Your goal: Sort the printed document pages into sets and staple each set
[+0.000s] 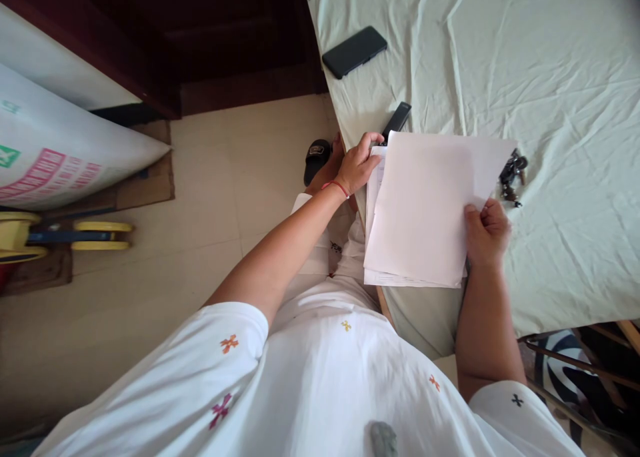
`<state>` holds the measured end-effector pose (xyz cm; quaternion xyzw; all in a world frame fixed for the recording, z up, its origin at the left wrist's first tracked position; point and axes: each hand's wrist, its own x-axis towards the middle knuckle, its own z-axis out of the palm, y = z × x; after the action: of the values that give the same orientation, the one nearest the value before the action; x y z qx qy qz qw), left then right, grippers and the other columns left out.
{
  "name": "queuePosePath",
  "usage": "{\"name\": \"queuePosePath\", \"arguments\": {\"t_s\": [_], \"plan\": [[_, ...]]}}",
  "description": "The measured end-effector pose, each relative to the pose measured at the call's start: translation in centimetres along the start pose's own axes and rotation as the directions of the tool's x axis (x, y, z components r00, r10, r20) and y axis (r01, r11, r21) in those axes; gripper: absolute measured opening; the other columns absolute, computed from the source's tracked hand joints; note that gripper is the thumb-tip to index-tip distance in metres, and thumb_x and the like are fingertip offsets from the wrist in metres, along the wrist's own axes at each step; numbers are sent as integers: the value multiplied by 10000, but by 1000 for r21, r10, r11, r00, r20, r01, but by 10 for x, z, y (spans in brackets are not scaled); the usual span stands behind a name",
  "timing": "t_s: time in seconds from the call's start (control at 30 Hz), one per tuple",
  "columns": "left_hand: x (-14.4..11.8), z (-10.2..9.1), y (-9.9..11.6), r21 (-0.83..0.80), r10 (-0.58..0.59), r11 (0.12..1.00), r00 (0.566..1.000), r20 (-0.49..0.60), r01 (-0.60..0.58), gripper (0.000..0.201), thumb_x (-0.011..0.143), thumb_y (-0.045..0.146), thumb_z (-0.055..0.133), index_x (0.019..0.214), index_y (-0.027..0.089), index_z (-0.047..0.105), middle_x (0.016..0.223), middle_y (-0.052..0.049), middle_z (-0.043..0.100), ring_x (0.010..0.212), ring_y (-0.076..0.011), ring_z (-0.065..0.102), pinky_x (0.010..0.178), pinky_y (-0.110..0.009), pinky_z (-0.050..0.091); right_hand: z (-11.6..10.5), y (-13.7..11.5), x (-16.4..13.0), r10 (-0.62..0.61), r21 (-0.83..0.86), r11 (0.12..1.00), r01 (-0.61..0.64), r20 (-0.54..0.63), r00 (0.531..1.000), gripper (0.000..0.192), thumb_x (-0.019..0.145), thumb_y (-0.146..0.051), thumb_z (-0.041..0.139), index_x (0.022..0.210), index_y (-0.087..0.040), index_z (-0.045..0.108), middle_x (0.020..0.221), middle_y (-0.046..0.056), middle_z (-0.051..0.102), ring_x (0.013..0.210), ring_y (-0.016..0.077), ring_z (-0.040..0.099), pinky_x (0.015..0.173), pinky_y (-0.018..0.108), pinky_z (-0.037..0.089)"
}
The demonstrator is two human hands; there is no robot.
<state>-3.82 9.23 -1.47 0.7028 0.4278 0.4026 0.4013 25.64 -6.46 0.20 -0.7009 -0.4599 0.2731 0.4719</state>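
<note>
Standing at the bed's edge (550,110), you pinch a stack of white papers (425,204) between your right hand (487,230) at its near corner and your left hand (357,164), apparently steadying the far edge, beside keys (513,175) and two phones (354,51).

Beyond the papers (425,210), the bed (550,77) lies open; keys (513,175) crowd the right, two phones (354,51) the left.
</note>
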Motion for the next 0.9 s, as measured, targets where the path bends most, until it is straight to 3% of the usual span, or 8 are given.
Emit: {"name": "queuePosePath", "arguments": {"t_s": [0.17, 0.3, 0.43, 0.53, 0.7, 0.8, 0.9], "plan": [[1, 1, -1, 12, -6, 1000, 1000, 1, 6, 371, 996, 538, 538, 1227, 249, 570, 972, -60, 715, 1104, -291, 670, 1016, -400, 459, 4, -2, 0, -60, -9, 998, 60, -23, 998, 282, 866, -469, 670, 1017, -231, 659, 689, -62, 503, 611, 126, 382, 608, 279, 313], [3, 0, -2, 53, 6, 999, 1000, 14, -7, 379, 1001, 511, 508, 1261, 239, 558, 1069, -75, 733, 1179, -293, 651, 1062, -397, 449, 4, 1, 0, -70, -55, 996, 68, -25, 997, 283, 874, -462, 659, 1035, -230, 668, 676, -74, 472, 615, 122, 384, 612, 271, 314], [3, 1, -4, 117, -1, 993, 1000, 28, -2, 379, 1006, 439, 459, 1315, 234, 539, 1203, -81, 724, 1211, -275, 650, 1095, -394, 441, -4, 3, 1, -89, -169, 983, 72, -93, 992, 255, 900, -443, 645, 927, -191, 678, 654, -71, 462, 620, 105, 375, 603, 271, 288], [4, 2, -7, 131, -8, 991, 999, 33, 4, 378, 995, 376, 450, 1339, 238, 528, 1239, -75, 721, 1185, -261, 662, 1083, -396, 453, -11, 4, 3, -68, -165, 985, 40, -167, 984, 233, 883, -409, 645, 888, -178, 676, 669, -63, 498, 627, 98, 398, 610, 270, 299], [4, 2, -7, 119, 9, 993, 1000, 29, -12, 374, 972, 299, 461, 1335, 235, 526, 1224, -79, 724, 1199, -267, 658, 1077, -412, 460, -15, 4, 9, -8, 173, 983, 63, -305, 952, 245, 776, -402, 720, 822, -173, 645, 739, -38, 595, 654, 89, 462, 660, 262, 379], [4, 1, -5, 127, 7, 992, 1000, 24, -10, 368, 955, 264, 464, 1314, 231, 538, 1193, -88, 724, 1194, -274, 662, 1070, -419, 467, -15, -1, 10, 79, 421, 903, 91, -369, 926, 253, 678, -337, 789, 755, -178, 608, 781, -20, 633, 710, 95, 537, 742, 261, 464], [4, 1, -5, 139, 7, 990, 1000, 26, -11, 365, 947, 257, 470, 1304, 227, 542, 1170, -93, 723, 1187, -280, 664, 1068, -423, 467, -16, -6, 10, 156, 604, 792, 89, -341, 927, 228, 681, -281, 808, 763, -185, 618, 831, 1, 675, 775, 117, 615, 816, 270, 522]]}}
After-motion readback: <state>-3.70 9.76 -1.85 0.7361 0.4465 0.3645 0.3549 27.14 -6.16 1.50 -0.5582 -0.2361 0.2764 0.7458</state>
